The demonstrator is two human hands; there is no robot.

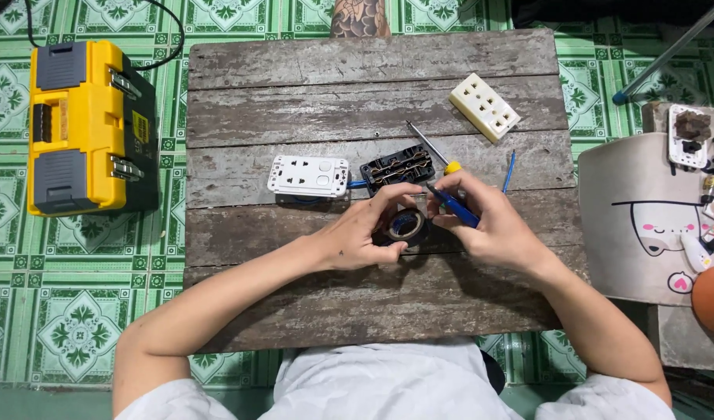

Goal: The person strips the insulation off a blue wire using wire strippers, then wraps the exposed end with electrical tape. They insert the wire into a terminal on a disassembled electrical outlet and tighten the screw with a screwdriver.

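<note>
My left hand (364,233) grips a black roll of electrical tape (406,225) standing on the worn wooden board (372,101). My right hand (485,222) pinches a blue wire (454,208) beside the roll, its fingers close to the tape's edge. Just beyond my fingers lies an open black socket body (397,166), joined by blue wire to a white socket faceplate (308,175) on its left. A yellow-handled screwdriver (431,148) rests behind the black body. The end of the tape is hidden by my fingers.
A cream multi-socket block (484,106) lies at the board's far right. A yellow and black toolbox (84,128) stands on the green patterned floor to the left. A stool with a cartoon face (645,218) and small electrical parts (703,163) sit at the right.
</note>
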